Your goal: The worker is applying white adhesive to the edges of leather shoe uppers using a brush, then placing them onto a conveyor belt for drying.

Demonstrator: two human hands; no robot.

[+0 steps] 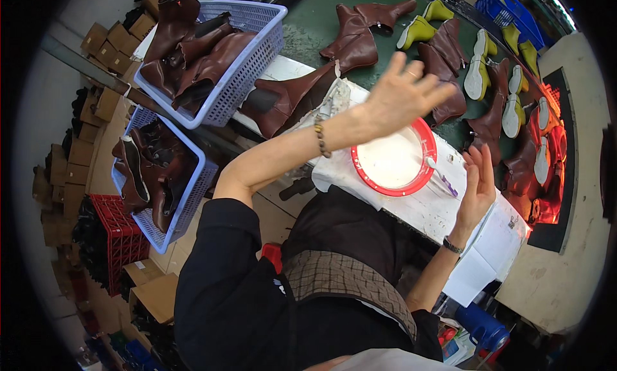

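Observation:
My left hand (411, 91) is raised over the far side of a red-rimmed round tub (393, 192) of white liquid. Its fingers are spread with nothing in them. A beaded bracelet (321, 138) circles that wrist. To the right of the tub, my right hand (477, 188) hangs above the white work board (418, 215), fingers stretched out and holding nothing. Between the tub and that hand, a brush (443, 178) with a white and purple handle leans on the rim. Beyond the left forearm lies a brown leather boot upper (283, 104).
Brown boots (353, 40) and yellow-green pieces with white soles (477, 75) lie on a green conveyor belt (308, 30). It runs toward an orange-lit opening (554, 191) at right. Blue baskets (241, 72) of brown boots and a red crate (119, 239) stand at left.

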